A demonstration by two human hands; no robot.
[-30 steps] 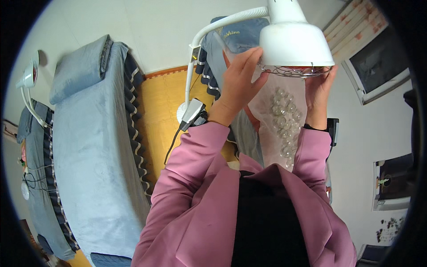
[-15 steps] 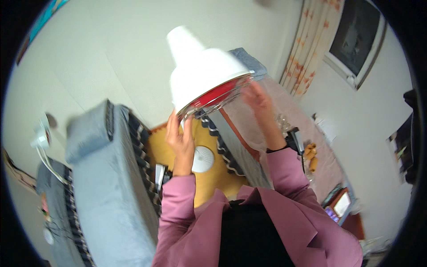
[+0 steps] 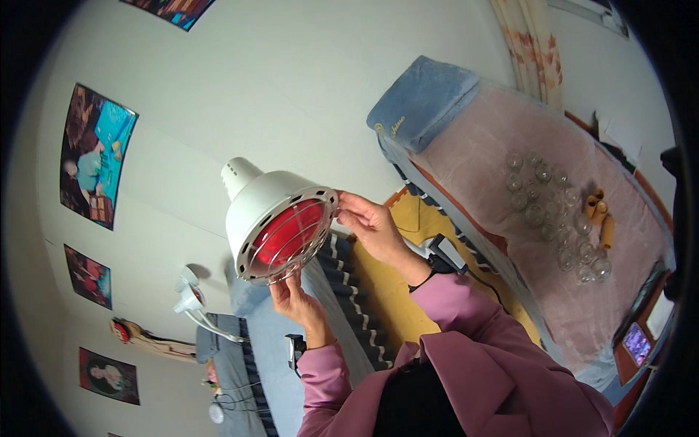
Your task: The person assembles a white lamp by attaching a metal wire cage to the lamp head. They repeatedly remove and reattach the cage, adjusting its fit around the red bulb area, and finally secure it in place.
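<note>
A white heat lamp point(image 3: 256, 200) with a red bulb point(image 3: 291, 233) behind a wire guard is in front of me, its face tilted toward me and to the right. My left hand point(image 3: 300, 304) has its fingertips on the lower rim, thumb and fingers pinching the edge by the guard. At the right side of the rim, my right hand point(image 3: 371, 231) grips with fingers curled over the edge. Some of its fingertips are hidden behind the lamp head. Each wrist carries a strapped-on dark device. What supports the lamp from behind is not visible.
On the right, a pink-covered bed point(image 3: 480, 146) bears several clear glass cups point(image 3: 542, 211), brown tubes point(image 3: 603, 218) and a blue pillow point(image 3: 422, 102). A grey-blue bed point(image 3: 328, 291) stands below the lamp. A second white lamp point(image 3: 191, 297) stands left. Yellow floor point(image 3: 386, 291) lies between beds.
My view has turned, bringing the wall pictures and more of the right bed in. The lamp's red face has tipped toward me. My right hand, blurred near the rim before, now grips it.
</note>
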